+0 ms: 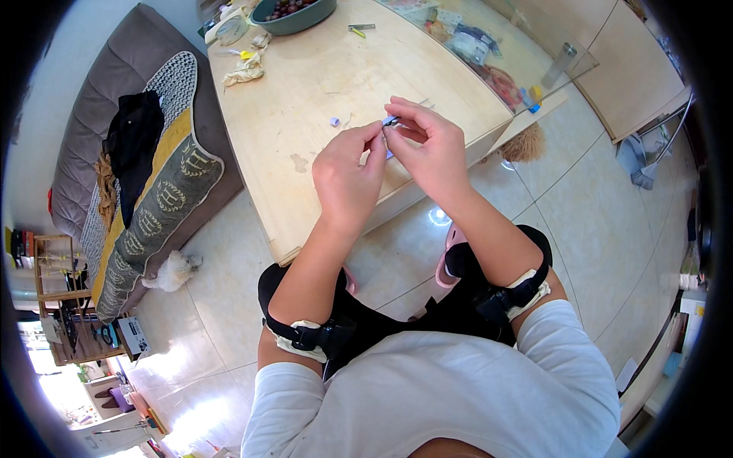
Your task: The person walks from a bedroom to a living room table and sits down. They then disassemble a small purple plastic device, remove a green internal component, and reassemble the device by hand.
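As you sat with your knees below the tabletop point(282, 114), both hands met over it near the edge closest to you, around a small purplish-blue piece point(390, 120). Your right hand point(431, 149) pinched it between bent fingers and thumb; your left hand point(347, 168) stood opposite, thumb and forefinger narrowed toward it, though its fingertips were too crowded to tell whether they gripped or merely touched. Such a two-sided hold probably suited something so small, letting one hand steady what the other worked. Keeping it above the wood also seemed sensible, since anything dropped would likely have landed within reach. A lilac bit point(334, 122) lay just beyond your left hand, perhaps left there to be easily found. Farther off, a green tool point(361, 29), a bowl point(299, 21) of grapes point(284, 7) and a crumpled wad point(243, 72) lay well apart from your fingers, which left your elbows room to spread. Black straps point(284, 330) circled both arms over pale cloth point(305, 353), presumably to spare your skin from rubbing.
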